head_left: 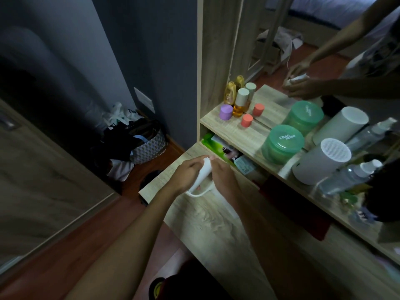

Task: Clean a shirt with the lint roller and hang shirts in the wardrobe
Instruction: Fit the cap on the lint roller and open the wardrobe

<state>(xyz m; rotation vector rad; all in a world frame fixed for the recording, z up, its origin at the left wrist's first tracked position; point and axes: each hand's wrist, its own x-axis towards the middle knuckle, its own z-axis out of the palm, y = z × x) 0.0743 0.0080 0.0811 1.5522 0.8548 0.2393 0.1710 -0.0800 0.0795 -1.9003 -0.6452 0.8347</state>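
A white lint roller [202, 173] is held over the light wooden dresser top [201, 224] by both hands. My left hand [186, 175] wraps its white handle, whose looped end curls out below the hand. My right hand [223, 177] closes over the other end, so the roller head is hidden. A mirror above the shelf shows the same two hands around the white object. No shirt can be made out, apart from dark clothes heaped on the floor.
A shelf [238, 133] carries small bottles, a purple jar [226, 112], a green tub [282, 144] and a white cylinder [322, 161]. A basket with dark clothes [138, 144] stands by the wall. A wardrobe door [43, 180] lies at the left. Green packets [214, 146] sit under the shelf.
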